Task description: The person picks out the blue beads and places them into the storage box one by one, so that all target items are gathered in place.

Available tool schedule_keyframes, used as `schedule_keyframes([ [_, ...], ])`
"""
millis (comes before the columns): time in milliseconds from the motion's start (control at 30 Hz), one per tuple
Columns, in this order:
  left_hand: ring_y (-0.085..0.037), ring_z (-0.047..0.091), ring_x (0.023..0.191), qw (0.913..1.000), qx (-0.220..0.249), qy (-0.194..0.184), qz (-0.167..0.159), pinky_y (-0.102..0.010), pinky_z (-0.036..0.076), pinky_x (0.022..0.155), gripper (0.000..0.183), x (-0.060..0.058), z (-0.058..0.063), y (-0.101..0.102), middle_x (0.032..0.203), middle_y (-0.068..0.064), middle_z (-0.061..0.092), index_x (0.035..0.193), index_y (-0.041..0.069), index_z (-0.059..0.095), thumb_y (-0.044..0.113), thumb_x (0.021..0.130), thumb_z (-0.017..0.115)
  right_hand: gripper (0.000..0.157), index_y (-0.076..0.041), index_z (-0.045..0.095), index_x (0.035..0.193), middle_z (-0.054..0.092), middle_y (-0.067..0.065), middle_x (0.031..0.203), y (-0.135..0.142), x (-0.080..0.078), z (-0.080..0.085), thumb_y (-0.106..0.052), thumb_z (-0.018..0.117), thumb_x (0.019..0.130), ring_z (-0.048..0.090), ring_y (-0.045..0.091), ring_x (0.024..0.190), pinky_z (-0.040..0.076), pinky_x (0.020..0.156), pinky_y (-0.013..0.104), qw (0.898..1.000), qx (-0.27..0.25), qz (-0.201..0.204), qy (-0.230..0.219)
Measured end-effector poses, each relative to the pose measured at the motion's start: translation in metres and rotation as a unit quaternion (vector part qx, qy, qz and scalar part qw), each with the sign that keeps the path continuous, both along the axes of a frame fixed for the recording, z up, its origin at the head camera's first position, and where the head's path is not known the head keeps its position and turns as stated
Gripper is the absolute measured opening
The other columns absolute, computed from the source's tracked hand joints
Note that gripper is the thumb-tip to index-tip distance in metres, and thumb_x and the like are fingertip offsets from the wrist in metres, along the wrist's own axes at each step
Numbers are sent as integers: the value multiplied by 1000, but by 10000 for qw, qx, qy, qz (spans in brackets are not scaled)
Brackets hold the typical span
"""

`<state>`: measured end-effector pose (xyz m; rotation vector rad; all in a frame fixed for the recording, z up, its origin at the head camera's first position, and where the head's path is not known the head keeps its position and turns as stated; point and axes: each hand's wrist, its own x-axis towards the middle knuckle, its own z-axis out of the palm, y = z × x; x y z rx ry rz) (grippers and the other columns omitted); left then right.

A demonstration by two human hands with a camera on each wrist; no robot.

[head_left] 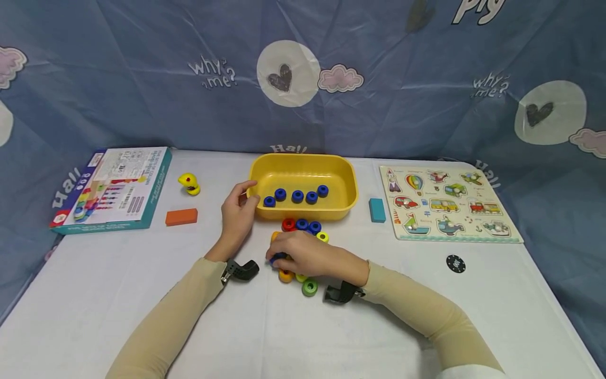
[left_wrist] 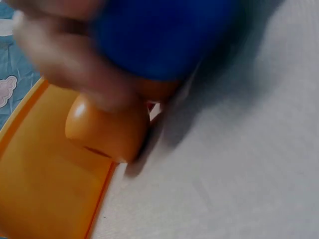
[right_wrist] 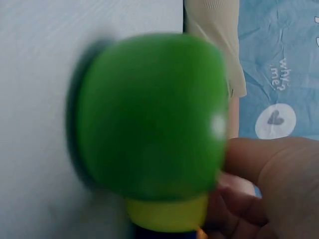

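Observation:
My left hand holds the left end of a yellow plastic tray, with fingers and thumb at its rim. Several blue beads lie inside the tray. In front of it my right hand bends over a group of loose beads and pinches a blue bead between thumb and fingers. Around that hand sit a red bead, an orange bead, a yellow bead and a green bead. The palm hides part of the group. A green bead looms large in the right wrist view.
An orange block, a yellow toy figure and a boxed toy set lie to the left. To the right are a teal block, a wooden picture puzzle and a black round chip. A blue printed cloth hangs behind.

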<state>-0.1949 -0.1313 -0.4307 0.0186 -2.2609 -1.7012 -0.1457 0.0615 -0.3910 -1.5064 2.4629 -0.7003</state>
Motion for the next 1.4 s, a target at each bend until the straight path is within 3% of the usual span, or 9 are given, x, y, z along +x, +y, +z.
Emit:
schedule_keyframes([
  [167,-24,55,119,10000,24,22,-20,-39,46,101,36,0,0,1,137,-6,56,126,9,60,11,91,55,17,-10,72,105,67,-2,96,16,-16,24,-18,68,90,55,5,77,47,69,16,9948,-964,-189,269],
  [233,-23,55,119,10000,39,5,-12,-40,46,102,36,0,0,1,137,-6,55,126,11,60,11,91,55,17,-9,72,104,68,1,95,28,-30,36,-17,69,89,57,9,73,48,66,19,9889,-1332,-582,322],
  [333,-24,55,117,10000,28,-24,37,-41,46,101,36,0,0,2,138,-5,55,126,12,61,11,91,54,18,-6,72,104,70,7,99,46,-54,48,-14,68,89,64,16,70,50,63,23,9764,-1621,-1425,-67],
  [467,-24,55,117,9999,-11,-92,37,-39,46,100,37,1,-3,2,139,-5,54,127,11,60,11,91,54,25,-4,71,111,69,12,109,65,-84,47,-7,67,86,68,22,77,51,65,28,9556,-1260,-2541,-803],
  [567,-23,55,115,9999,-43,-101,48,-37,46,99,37,2,-4,1,138,-5,55,127,11,60,11,91,54,32,-3,69,115,69,14,113,70,-101,37,-5,67,83,67,24,83,54,74,33,9511,-688,-2907,-784],
  [800,-23,55,114,10000,-2,-41,72,-36,47,97,36,2,-2,-1,138,-5,55,126,11,61,11,90,54,34,-1,68,117,70,16,113,60,-124,20,-10,69,84,66,30,101,52,91,42,9461,-280,-3226,-117],
  [1133,-23,55,115,10000,-84,-22,-8,-37,47,98,36,-1,0,1,138,-5,55,127,12,60,12,91,54,31,-6,67,118,68,13,99,51,-129,11,-16,68,88,58,25,88,49,83,37,9514,592,-2947,-675],
  [1300,-23,56,111,9999,-115,20,32,-26,47,88,36,0,-1,0,136,-5,56,126,12,61,12,90,55,34,-5,65,122,68,15,109,49,-127,11,-16,67,89,63,27,95,51,89,39,9554,340,-2880,-565],
  [1400,-23,57,109,9999,-137,80,18,-19,46,82,36,-1,-1,-1,135,-6,57,125,11,61,10,90,55,35,-4,65,121,68,16,113,51,-119,16,-16,66,89,64,29,96,53,87,41,9577,-429,-2845,-68],
])
